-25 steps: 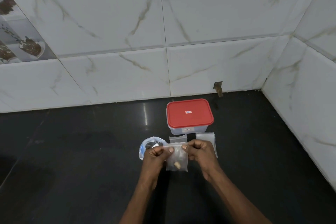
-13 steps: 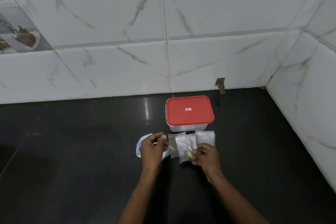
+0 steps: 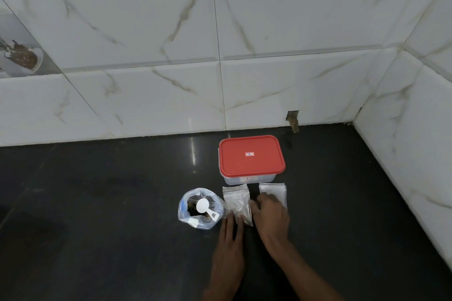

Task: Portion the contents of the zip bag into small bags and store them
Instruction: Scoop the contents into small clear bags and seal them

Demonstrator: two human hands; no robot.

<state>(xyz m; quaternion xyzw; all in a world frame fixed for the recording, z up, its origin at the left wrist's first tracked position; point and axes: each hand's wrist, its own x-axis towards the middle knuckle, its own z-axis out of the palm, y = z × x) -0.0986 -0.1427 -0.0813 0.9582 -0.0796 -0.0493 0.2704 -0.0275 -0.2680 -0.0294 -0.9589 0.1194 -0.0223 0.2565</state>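
Standing open zip bag (image 3: 200, 209), white scoop (image 3: 203, 205) inside

Ahead of the right hand (image 3: 270, 212) the red-lidded box (image 3: 252, 156) blocks the way, with the tiled wall (image 3: 220, 80) beyond it. Just left of the left hand (image 3: 231, 232) stands the open zip bag (image 3: 199, 208) holding a white scoop (image 3: 204, 206). Flat small bags (image 3: 237, 200) lie between the 2 hands. Farther left, the dark desk (image 3: 97, 203) lies open. Right of the right hand a bare strip runs to the side wall (image 3: 403, 154).
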